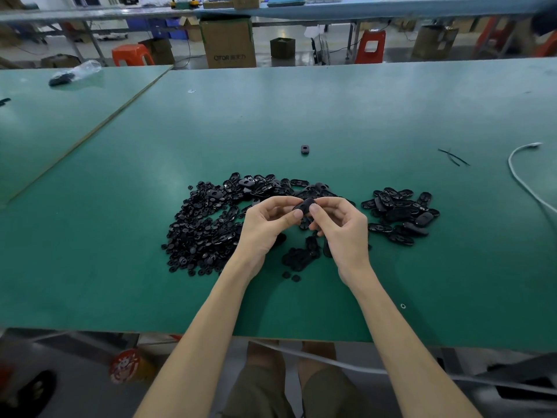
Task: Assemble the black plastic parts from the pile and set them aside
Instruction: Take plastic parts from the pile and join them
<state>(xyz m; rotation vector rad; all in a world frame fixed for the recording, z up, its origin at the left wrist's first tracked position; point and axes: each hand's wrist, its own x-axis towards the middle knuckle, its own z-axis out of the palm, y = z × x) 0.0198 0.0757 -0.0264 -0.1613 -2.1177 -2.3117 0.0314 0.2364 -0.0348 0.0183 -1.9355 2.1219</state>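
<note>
While both hands pinch one black part (304,205), the pile (208,224) waits beneath.
Left hand (266,227) and right hand (340,227) curl fingers (315,209) round it, raised above the green tabletop (301,110), forearms angled inward.

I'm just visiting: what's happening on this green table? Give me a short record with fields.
hands: left hand and right hand both pinch one black oval part
main pile: loose black parts, under and left of the hands
right heap: oval parts, apart from the main pile
stray: lone black piece farther back
surface: green table
</note>
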